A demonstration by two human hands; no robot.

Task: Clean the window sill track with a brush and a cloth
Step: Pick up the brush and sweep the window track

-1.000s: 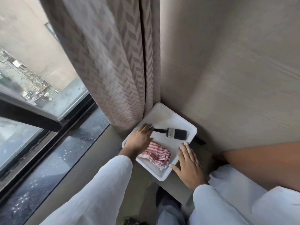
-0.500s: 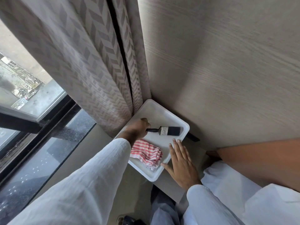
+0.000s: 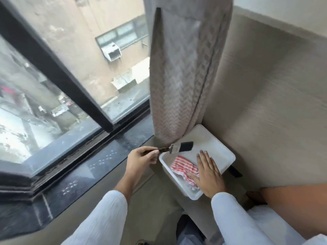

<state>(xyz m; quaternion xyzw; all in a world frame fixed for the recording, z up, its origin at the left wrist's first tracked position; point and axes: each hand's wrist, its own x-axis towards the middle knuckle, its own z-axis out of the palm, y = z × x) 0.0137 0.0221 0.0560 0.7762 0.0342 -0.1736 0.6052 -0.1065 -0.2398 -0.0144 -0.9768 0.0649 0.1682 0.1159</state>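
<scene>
Two hands were seen: left hand (image 3: 141, 156) clamped on the light, stiff brush (image 3: 177, 147) by its handle, above the tray's (image 3: 223, 149) left edge; right hand (image 3: 208, 172) lay flat, fingers apart, on the soft cloth (image 3: 184, 167).

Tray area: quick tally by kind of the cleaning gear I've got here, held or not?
Brush: 1, held in the left hand, head over the tray
Cloth: 1, red-and-white striped, in the tray under the right hand
Tray: 1, white
Total: 3
</scene>
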